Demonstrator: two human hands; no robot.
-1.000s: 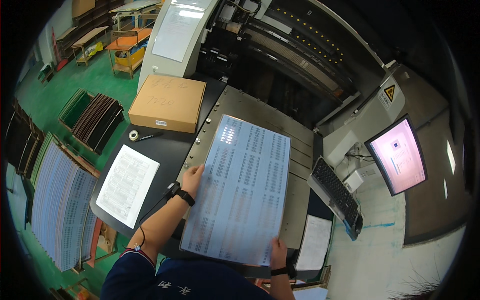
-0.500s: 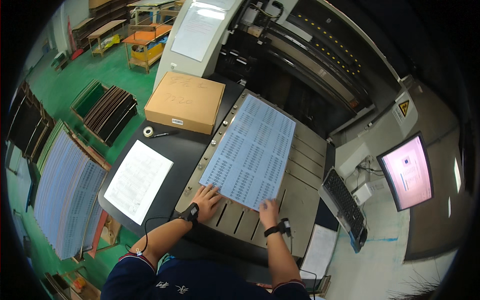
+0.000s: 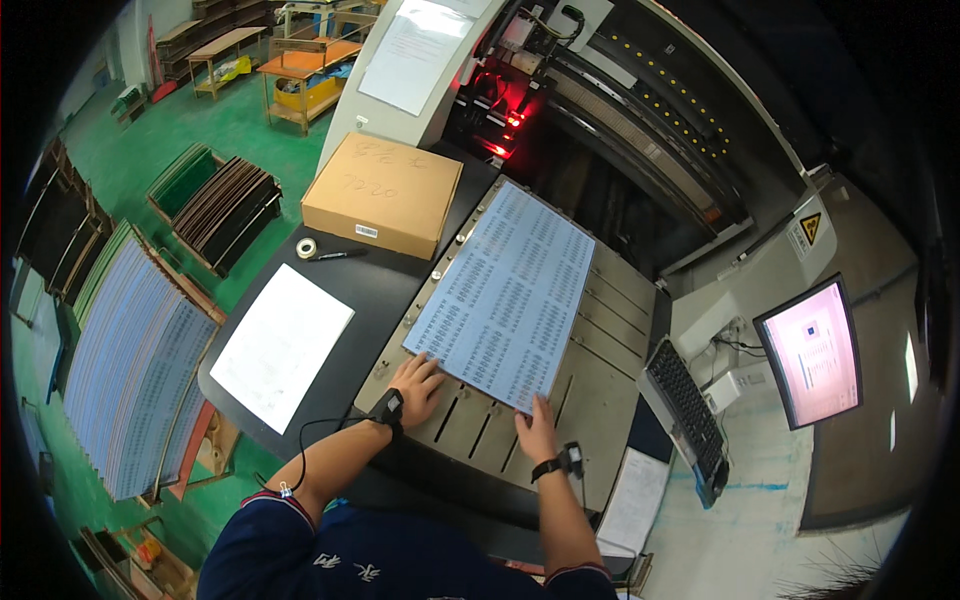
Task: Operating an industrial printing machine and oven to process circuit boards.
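A long light-blue panel with rows of dark printed patterns (image 3: 505, 300), looking like a circuit board panel, lies flat on the slotted metal bed (image 3: 480, 435) of a machine. My left hand (image 3: 417, 387) is at its near left corner, fingers spread, fingertips at the edge. My right hand (image 3: 536, 428) touches the near right corner with its fingers apart, one reaching up along the right side. Neither hand is wrapped round the panel. Small round pins (image 3: 436, 275) stand along the panel's left side. Each wrist wears a black band with a small device.
Left of the bed, a dark tabletop carries a cardboard box (image 3: 380, 190), a tape roll (image 3: 306, 247), a black pen (image 3: 340, 254) and a paper sheet (image 3: 283, 345). Right stand a keyboard (image 3: 688, 410) and a monitor (image 3: 815, 350). Racks of blue panels (image 3: 140, 370) stand far left.
Red lights have come on inside the machine at the back. My right hand has shifted slightly at the panel's near right corner. The whole view has moved a little.
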